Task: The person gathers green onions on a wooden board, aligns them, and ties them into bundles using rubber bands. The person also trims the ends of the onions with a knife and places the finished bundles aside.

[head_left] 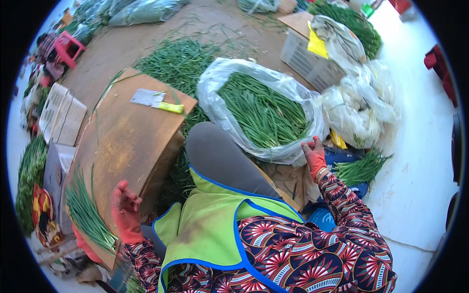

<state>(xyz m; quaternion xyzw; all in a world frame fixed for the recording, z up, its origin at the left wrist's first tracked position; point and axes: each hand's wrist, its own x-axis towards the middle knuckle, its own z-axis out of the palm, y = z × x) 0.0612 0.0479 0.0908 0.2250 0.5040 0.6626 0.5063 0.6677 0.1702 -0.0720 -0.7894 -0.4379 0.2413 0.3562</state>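
Observation:
My right hand (pixel 316 157), in an orange glove with bare-looking fingertips, pinches the near right rim of a clear plastic bag (pixel 216 82). Long green chives or similar leafy stalks (pixel 263 110) lie in this wide-mouthed bag. My left hand (pixel 124 208), in an orange glove, is raised with fingers apart and slightly curled, holding nothing. It is beside the near edge of a wooden board (pixel 121 124). A bunch of green stalks (pixel 86 212) rests on the board to its left. Farther up the board lies a cleaver (pixel 155 100) with a yellow handle.
Loose green stalks (pixel 176 62) are heaped behind the board. At right stand a plastic crate (pixel 304 55) and crumpled clear bags (pixel 355 113). Another bunch (pixel 361 168) lies on blue material. A pink stool (pixel 68 49) and a white crate (pixel 62 113) are at left.

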